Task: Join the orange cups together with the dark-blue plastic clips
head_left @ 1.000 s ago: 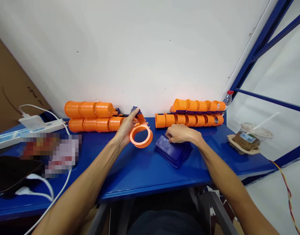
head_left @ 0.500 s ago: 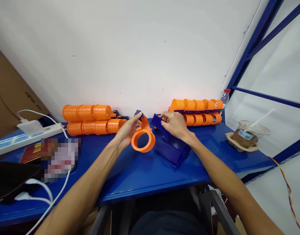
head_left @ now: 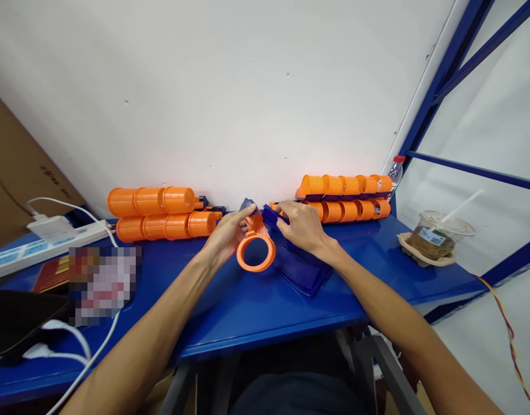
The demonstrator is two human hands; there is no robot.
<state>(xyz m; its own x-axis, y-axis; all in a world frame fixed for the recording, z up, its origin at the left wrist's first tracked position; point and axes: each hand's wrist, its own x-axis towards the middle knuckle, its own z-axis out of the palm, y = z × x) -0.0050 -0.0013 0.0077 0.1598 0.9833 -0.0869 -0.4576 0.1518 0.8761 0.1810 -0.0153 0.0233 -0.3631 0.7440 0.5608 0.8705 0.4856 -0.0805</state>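
Observation:
My left hand (head_left: 225, 237) holds an orange tape dispenser (head_left: 264, 266) by its upper part, with the round ring facing me. A dark blue tab (head_left: 248, 205) shows at its top, near my thumb. Closed round a dark blue plastic piece (head_left: 273, 219), my right hand (head_left: 303, 226) is just to the right of the dispenser. The blue piece comes close to the dispenser's upper end; whether they touch I cannot tell. Under my right hand lie several flat dark blue pieces (head_left: 306, 272) in a loose pile on the blue table (head_left: 248, 314).
Stacked orange dispensers line the wall at left (head_left: 165, 226) and right (head_left: 349, 211). A bottle (head_left: 396, 170) and a drink cup (head_left: 438, 236) in a carton holder stand at right. A power strip (head_left: 86, 233), a white cable (head_left: 112, 331) and a black device (head_left: 23, 323) lie at left.
The dispenser has turned so its ring faces me more squarely. My right hand has brought the blue piece slightly left, closer to the dispenser.

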